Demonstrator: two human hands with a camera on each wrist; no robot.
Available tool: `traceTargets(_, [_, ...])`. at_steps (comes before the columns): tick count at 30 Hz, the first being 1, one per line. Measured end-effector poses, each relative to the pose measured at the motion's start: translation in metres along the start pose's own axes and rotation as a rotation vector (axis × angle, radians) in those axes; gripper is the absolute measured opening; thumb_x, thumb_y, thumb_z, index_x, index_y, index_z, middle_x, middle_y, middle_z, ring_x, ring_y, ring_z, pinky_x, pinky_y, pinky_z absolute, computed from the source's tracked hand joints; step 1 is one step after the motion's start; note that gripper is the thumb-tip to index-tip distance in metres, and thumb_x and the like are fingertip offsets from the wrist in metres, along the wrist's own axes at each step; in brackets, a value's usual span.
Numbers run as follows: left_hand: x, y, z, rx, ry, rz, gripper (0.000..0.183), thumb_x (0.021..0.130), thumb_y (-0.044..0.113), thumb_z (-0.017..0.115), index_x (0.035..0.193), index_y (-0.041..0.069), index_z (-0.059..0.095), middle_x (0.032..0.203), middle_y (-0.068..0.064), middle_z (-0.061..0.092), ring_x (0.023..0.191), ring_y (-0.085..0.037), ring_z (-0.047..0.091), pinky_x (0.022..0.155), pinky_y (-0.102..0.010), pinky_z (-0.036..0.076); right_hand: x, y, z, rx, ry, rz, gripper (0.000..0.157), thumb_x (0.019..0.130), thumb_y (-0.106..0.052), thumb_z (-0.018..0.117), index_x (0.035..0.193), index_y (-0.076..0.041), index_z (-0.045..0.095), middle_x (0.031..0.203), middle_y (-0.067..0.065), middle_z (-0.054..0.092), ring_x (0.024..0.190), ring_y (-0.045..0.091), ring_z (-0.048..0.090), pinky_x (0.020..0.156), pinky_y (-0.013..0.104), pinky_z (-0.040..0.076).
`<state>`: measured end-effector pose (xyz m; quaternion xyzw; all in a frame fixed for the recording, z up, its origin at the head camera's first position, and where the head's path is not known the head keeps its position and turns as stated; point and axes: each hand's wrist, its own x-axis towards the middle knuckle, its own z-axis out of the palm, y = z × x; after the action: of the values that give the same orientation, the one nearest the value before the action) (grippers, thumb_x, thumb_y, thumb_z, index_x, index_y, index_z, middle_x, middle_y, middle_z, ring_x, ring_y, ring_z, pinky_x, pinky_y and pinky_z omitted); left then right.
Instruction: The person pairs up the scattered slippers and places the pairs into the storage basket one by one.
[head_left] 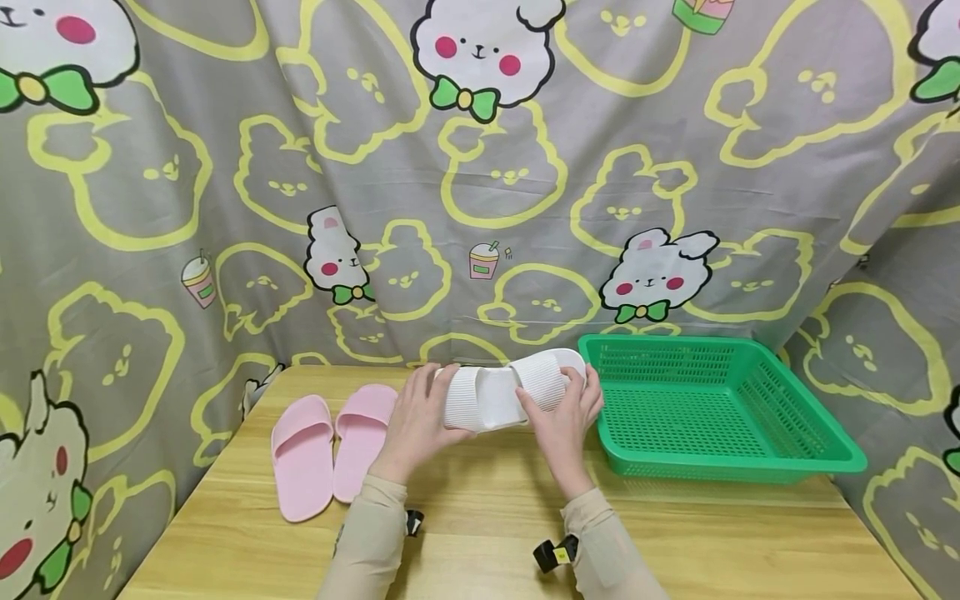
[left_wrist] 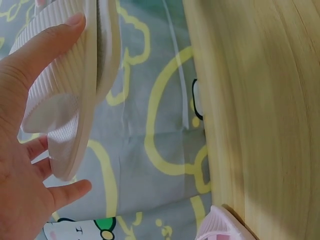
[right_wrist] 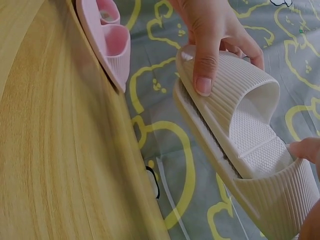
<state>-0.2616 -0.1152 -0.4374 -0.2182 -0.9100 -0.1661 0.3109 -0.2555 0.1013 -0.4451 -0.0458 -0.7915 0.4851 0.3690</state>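
Observation:
A pair of white slippers (head_left: 498,400), each with a ribbed strap, is raised over the table between both hands. They lie one against the other, straps at opposite ends, as the right wrist view shows. My left hand (head_left: 420,417) grips the left end, its thumb (right_wrist: 204,75) pressed along the ribbed strap (right_wrist: 242,75) and fingers behind. At the other end my right hand (head_left: 562,417) holds the second slipper (right_wrist: 280,200) around its strap. In the left wrist view the soles (left_wrist: 90,90) appear edge-on, close together.
Two pink slippers (head_left: 303,467) lie side by side on the wooden table (head_left: 480,533), left of my left hand. A green plastic basket (head_left: 735,467) with slotted walls stands to the right, close to my right hand. A grey patterned curtain (head_left: 405,183) hangs behind the table.

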Motion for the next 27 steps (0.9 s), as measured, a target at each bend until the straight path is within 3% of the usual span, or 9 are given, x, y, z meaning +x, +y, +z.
traceTargets(27, [0.0004, 0.006, 0.0019, -0.006, 0.026, 0.003, 0.109, 0.05, 0.047, 0.093, 0.141, 0.016, 0.043, 0.129, -0.017, 0.048, 0.12, -0.035, 0.049, 0.099, -0.05, 0.049, -0.0008, -0.0045, -0.0013, 0.01, -0.01, 0.013, 0.07, 0.07, -0.031, 0.087, 0.121, -0.006, 0.047, 0.152, 0.021, 0.024, 0.136, 0.042, 0.019, 0.11, 0.058, 0.019])
